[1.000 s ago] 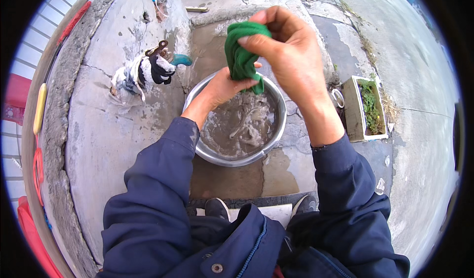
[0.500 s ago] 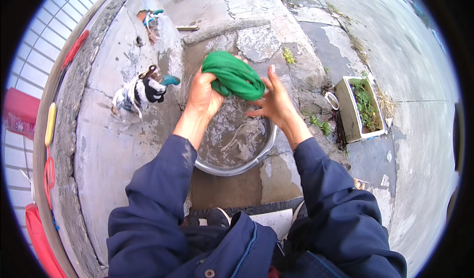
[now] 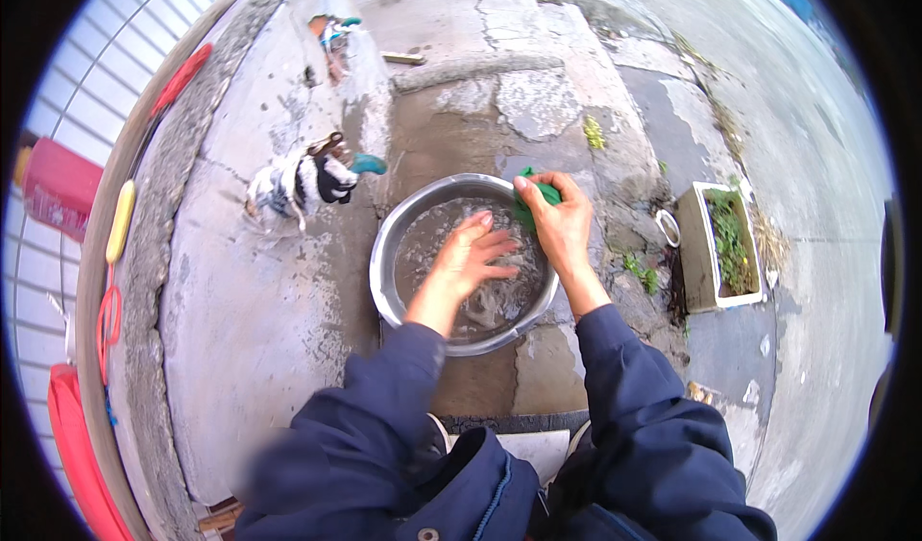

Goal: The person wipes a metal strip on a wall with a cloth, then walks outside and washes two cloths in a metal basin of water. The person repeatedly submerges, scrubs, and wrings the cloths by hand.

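A round metal basin (image 3: 388,303) of murky brown water stands on the wet ground before me. Some soaked cloth, hard to make out, shows beneath the water's surface. Over its middle my left hand (image 3: 468,261) is spread, fingers apart and holding nothing. At the right rim my right hand (image 3: 562,216) is closed round a green cloth (image 3: 548,193). Most of that cloth is hidden behind the hand and fingers.
Left of the basin, a wet black-and-white cloth bundle (image 3: 305,184) lies on the concrete ledge. Farther up sits a small teal-and-orange item (image 3: 333,34). To the right are a white planter (image 3: 704,253) with green plants and a white ring (image 3: 667,228). A red container (image 3: 62,188) is at far left.
My left hand has let go of the green cloth and moved down over the water. My right hand has taken the cloth to the basin's right rim. The view has shifted slightly.
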Demonstrator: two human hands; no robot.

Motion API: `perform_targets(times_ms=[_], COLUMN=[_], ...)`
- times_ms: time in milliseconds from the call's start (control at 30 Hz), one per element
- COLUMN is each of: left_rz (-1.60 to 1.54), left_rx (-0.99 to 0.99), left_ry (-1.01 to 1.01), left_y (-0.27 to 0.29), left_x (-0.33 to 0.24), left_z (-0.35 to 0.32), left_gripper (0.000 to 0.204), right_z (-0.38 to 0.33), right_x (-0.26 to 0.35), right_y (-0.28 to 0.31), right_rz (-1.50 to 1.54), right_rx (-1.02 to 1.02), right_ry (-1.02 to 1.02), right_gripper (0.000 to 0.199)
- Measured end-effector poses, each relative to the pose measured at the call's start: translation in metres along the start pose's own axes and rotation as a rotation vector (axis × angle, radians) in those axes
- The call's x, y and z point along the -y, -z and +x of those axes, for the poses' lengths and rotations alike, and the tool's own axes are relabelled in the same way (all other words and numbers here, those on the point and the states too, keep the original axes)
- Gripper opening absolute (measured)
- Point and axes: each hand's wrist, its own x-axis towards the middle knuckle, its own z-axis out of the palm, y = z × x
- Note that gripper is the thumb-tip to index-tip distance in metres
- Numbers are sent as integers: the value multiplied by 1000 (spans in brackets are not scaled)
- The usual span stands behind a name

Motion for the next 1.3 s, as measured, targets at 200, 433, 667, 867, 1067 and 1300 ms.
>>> perform_targets(times_ms=[200, 433, 667, 867, 1067, 1300], left_rz=[-477, 45, -190, 43, 110, 118], left_rx=[8, 8, -353, -523, -597, -647], left_ry=[-231, -469, -508, -798, -662, -590], left_y=[-36, -67, -96, -83, -42, -16], left_x=[43, 34, 39, 34, 15, 16], left_z=[12, 11, 11, 10, 10, 16], left_gripper=[47, 36, 50, 30, 48, 56], right_z=[-19, 4, 2, -26, -42, -46], right_x=[9, -6, -40, -32, -15, -23], right_y=[-2, 0, -6, -44, -67, -77], right_rz=[-74, -238, 389, 223, 331, 194], right_rx=[454, 120, 37, 41, 189, 310], right_ry=[71, 59, -311, -248, -301, -364], right_gripper=[35, 44, 23, 29, 35, 32])
